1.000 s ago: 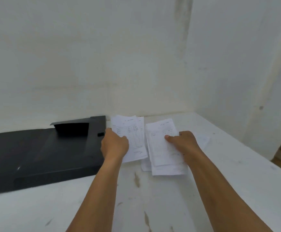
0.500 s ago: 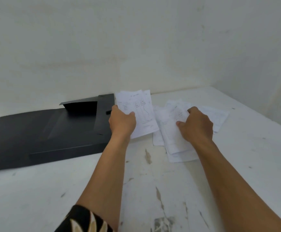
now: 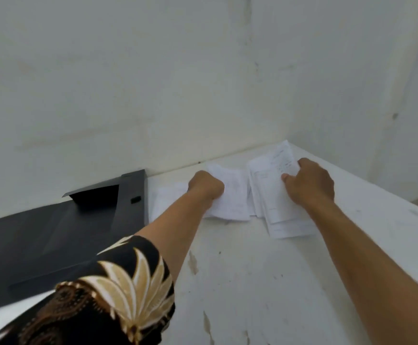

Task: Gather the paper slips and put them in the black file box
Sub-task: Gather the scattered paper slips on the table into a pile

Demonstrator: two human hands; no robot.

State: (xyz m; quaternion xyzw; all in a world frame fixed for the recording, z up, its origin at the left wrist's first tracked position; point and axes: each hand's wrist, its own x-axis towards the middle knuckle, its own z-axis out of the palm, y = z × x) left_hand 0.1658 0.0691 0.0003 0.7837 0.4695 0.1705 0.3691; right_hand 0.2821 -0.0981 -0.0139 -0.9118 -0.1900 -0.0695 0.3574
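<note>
Slips (image 3: 230, 195) are sitting in both hands at the far end of the desk (image 3: 265, 282), near the wall corner. The left hand (image 3: 206, 186) is curling into a near fist, pinching a small sheaf at its left edge, with the sheets fanning out to the right of the knuckles. The right hand (image 3: 308, 184) is closing, thumb on top, over the upper right part of a larger, loosely stacked pile (image 3: 275, 210) whose lower sheets are lying flat on the desk. One more sheet (image 3: 164, 201) is lying loose just left of the left wrist, touched by neither hand.

These look thin, light and limp, so they are likely to bend, slide over one another and fan apart; pinching through the whole thickness near an edge, after squaring the sheets against the desk, seems the safest hold. Creasing seems to be the main risk.

Beyond the left forearm, the black box (image 3: 53, 232) is lying open and flat on the desk, its right edge just beside the loose sheet. A patterned sleeve (image 3: 108, 292) is covering the left upper arm.
</note>
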